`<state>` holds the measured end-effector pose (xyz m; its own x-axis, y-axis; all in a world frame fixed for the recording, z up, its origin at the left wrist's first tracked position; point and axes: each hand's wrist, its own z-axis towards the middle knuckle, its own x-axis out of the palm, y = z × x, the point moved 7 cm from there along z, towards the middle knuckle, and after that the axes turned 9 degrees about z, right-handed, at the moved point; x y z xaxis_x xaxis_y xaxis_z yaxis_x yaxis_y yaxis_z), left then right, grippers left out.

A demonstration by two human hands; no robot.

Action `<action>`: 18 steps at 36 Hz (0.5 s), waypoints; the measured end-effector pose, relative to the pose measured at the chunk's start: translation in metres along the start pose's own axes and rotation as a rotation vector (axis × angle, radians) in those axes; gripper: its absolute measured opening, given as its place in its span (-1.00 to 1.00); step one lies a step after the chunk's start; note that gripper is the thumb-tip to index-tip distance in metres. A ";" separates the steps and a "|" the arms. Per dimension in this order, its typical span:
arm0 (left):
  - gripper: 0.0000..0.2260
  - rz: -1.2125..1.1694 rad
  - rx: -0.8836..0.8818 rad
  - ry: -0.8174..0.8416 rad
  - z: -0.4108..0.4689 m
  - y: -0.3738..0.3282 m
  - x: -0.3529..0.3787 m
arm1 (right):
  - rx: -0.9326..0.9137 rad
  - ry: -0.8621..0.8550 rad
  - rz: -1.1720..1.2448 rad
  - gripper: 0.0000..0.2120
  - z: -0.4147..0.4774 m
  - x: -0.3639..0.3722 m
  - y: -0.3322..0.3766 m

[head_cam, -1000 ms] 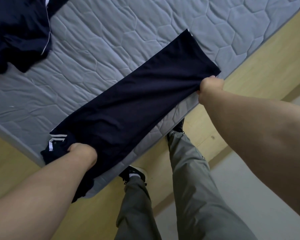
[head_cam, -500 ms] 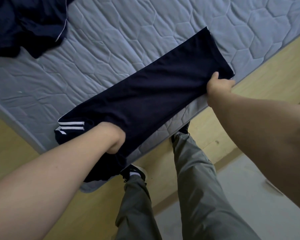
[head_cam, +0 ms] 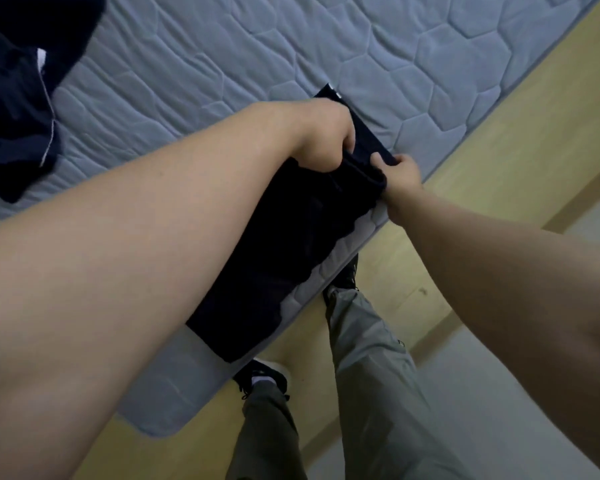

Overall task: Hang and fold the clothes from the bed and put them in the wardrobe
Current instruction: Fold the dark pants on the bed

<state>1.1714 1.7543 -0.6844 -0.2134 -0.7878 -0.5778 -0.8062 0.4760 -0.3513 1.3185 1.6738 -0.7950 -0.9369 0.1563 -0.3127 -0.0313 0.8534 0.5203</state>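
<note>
The left hand (head_cam: 326, 140) has carried one end of the trousers (head_cam: 291, 265) over to the right hand (head_cam: 400, 176), halving them along the bed's (head_cam: 257, 46) near edge. Both grips clamp the cloth; another fold probably follows.

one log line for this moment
item: navy trousers on mattress edge | fold: end to end | left hand: grips upper layer | right hand: pinches end beside it

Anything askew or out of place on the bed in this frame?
Nothing damaged. The dark trousers drape slightly over the mattress edge while the left hand and right hand grip one end; a second dark garment lies crumpled at upper left.
</note>
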 end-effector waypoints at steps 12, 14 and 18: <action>-0.53 -0.035 -0.162 -0.147 0.074 0.019 -0.023 | 0.406 0.414 0.352 -0.15 0.001 0.002 0.009; -0.53 -0.024 -0.140 -0.133 0.080 0.016 -0.020 | 0.354 0.478 0.285 -0.19 0.004 -0.002 0.012; -0.57 -0.013 -0.125 -0.139 0.088 0.018 -0.019 | 0.278 0.548 0.014 -0.22 0.011 -0.008 0.016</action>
<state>1.2092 1.8124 -0.7451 -0.1313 -0.7279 -0.6730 -0.8728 0.4068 -0.2698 1.3294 1.6915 -0.7926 -0.9816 -0.0475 0.1852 0.0047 0.9625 0.2714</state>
